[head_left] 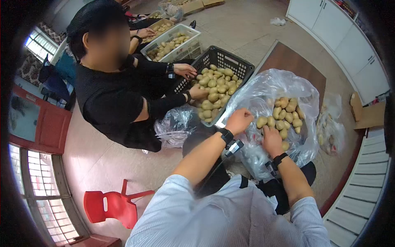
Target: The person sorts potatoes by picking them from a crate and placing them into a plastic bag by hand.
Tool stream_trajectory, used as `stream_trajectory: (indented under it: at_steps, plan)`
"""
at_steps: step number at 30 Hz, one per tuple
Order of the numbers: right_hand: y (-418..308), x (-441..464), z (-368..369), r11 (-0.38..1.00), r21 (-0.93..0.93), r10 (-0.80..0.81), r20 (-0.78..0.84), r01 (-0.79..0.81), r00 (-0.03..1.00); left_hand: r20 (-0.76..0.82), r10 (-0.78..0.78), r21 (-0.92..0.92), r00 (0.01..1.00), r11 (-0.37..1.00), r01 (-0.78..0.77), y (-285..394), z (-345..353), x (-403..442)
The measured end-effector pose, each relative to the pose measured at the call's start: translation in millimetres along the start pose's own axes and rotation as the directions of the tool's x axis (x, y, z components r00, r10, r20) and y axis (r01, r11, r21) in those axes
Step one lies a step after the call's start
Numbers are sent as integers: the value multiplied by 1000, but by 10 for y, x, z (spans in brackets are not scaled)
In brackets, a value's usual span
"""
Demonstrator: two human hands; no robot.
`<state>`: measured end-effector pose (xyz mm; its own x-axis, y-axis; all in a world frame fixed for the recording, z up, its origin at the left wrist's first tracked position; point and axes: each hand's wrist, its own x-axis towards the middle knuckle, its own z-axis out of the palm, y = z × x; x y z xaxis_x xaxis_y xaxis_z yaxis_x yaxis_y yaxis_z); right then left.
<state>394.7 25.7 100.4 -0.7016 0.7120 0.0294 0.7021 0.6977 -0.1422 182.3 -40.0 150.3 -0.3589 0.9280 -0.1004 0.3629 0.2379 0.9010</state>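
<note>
Several yellow-brown potatoes [288,115] lie on a clear plastic bag [263,88] spread out in front of me. My left hand [240,120] is over the bag's left part, fingers curled together; whether anything is inside them is hidden. At the lower left edge of the potato group, my right hand [271,140] reaches down with its fingertips beside the potatoes. Its fingers are partly hidden, so a grip cannot be made out. To the left of the bag stands a black crate [212,53] holding many potatoes.
A co-worker [111,90] in black sits at the left with both hands at the black crate. Behind it are a white crate [193,43] of potatoes and another person's hands. A red chair [117,208] stands lower left; white cabinets [325,24] line the right.
</note>
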Motion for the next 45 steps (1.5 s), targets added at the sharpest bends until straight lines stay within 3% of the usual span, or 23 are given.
stream_trajectory:
  at_steps: [1,3,4,6,8,10,12,13,14,15,17,22,23,25,29,31,39,40,41,42,43,44,45]
  plan:
    - [-12,1,-35,1000,-2,10,0,-10,1000,9,4,-1,1000,1000,-4,-9,18,10]
    - [-37,10,-102,969,222,111,5,-110,994,19,-42,13,999,999,42,-24,35,31]
    - [-66,17,-148,967,221,128,6,-126,992,63,-87,-90,994,992,92,-49,56,49]
    - [-124,52,-260,788,538,269,137,-300,953,87,-67,-53,994,996,72,-67,50,63]
    - [-290,42,-528,716,635,244,162,-290,956,94,-101,-44,990,993,106,-58,87,50]
    - [-216,110,-114,702,712,118,-74,-30,990,198,-224,-89,954,965,245,180,6,-12]
    - [-356,125,-259,525,839,130,82,-139,988,334,-296,-173,895,914,367,207,-1,5]
    - [-396,131,-234,525,838,150,83,-150,985,404,-296,-224,865,885,407,235,-22,10]
    - [-440,149,-215,356,925,131,95,-136,987,537,-322,-276,780,806,523,266,-43,11]
    - [-470,170,-202,173,978,106,97,-115,990,544,-318,-270,777,810,521,207,-27,48]
    - [-509,168,-312,172,979,132,88,-111,987,656,-193,-448,729,678,583,21,1,143]
    - [-392,191,-370,385,902,180,132,-193,975,644,-224,-451,731,661,600,114,-134,155]
    - [-348,169,-327,386,902,180,132,-193,975,577,-261,-497,774,639,587,117,-149,175]
    - [-256,84,-246,678,732,184,-85,-64,979,507,-298,-543,809,618,568,65,-182,229]
    - [-57,-184,-173,825,560,188,-136,-81,973,368,-288,-723,884,509,467,-68,-316,325]
    - [-14,-284,-194,925,335,226,-114,-177,967,264,-323,-781,909,482,398,-119,-373,368]
    - [26,-455,-61,952,189,274,-177,-241,945,110,-409,-900,906,345,265,-461,-576,559]
    - [28,-460,-56,947,181,295,-162,-265,942,62,-397,-888,916,397,232,-634,-596,605]
    - [41,-463,-26,948,188,289,-167,-257,943,-4,-350,-825,937,531,195,-866,-621,680]
    - [68,-465,23,953,159,283,-167,-257,945,-128,-156,-575,979,816,55,-1422,-648,880]
    - [84,-472,48,958,127,278,-168,-259,946,-251,64,-239,966,963,-126,-1960,-646,1059]
    - [92,-481,49,958,128,275,-173,-255,946,-290,153,-42,945,984,-173,-1979,-668,1052]
    - [93,-490,45,960,133,268,-168,-247,949,-310,156,-27,938,985,-173,-2025,-700,1067]
